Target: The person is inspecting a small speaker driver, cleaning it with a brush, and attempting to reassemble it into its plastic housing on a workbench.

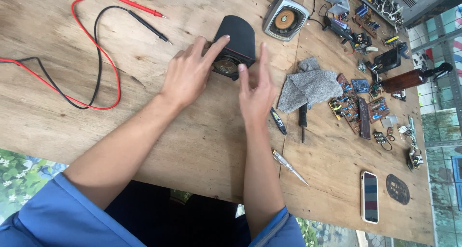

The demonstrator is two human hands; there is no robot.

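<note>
A small black speaker box (237, 41) lies on the plywood table (192, 141), its round driver facing me. My left hand (190, 71) rests against the box's near left side, fingers reaching over the driver. My right hand (257, 90) is just right of the driver, fingers spread and pointing up, thumb near the box's front edge; whether it touches is unclear. Neither hand grips anything.
Red and black probe leads (98, 54) loop at left. A second grey speaker (285, 17) sits at the back. A grey cloth (308, 86), screwdrivers (302, 119), a tester pen (288, 166), circuit boards (358, 107), a brown bottle (409, 78), a phone (369, 197) lie at right.
</note>
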